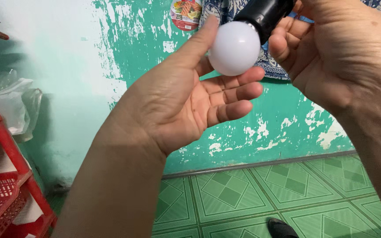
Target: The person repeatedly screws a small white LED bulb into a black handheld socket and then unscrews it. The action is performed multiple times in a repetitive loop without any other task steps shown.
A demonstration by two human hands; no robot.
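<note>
Green wall behind: left hand (186, 105) cups white bulb (234, 48).

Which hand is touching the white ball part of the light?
The left hand: its fingers cup the round white bulb. The right hand grips the black socket instead.

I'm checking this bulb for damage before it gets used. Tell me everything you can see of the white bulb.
The white bulb is a round, matte, frosted globe, plastic or glass by its look, unlit, with no visible crack or mark. Its neck sits in a black socket that points up and right. The left hand cups it from below, thumb against its left side and fingers under it. The right hand grips the socket. It is held in the air before a peeling green wall.
</note>
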